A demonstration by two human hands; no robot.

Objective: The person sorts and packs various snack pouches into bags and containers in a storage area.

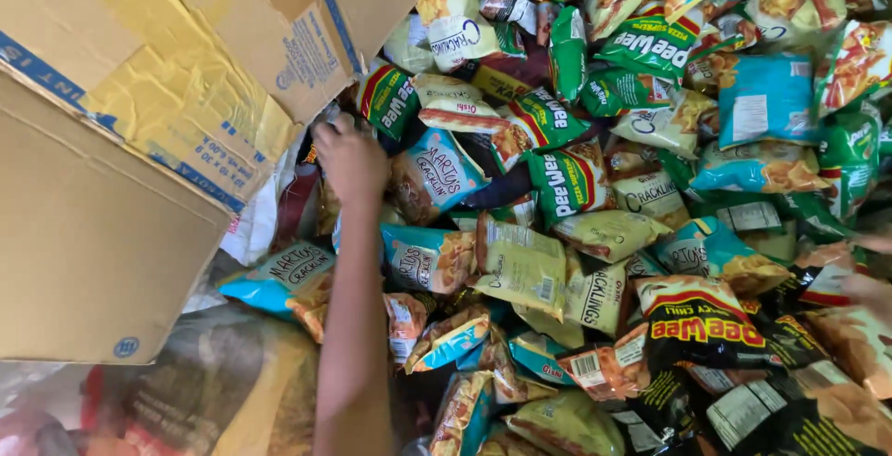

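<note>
The left hand (350, 161) reaches into the snack packets (520, 266), fingers buried, their grip impossible to tell.

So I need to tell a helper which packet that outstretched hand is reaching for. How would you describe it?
Start at the big open cardboard box on the left and follow its lower flap to the hand reaching into the heap of snack packets. Just right of that hand lies a light blue packet showing brown cracklings. Its neighbours above and to its right are green or pale yellow; it is the blue one nearest the hand.
</note>
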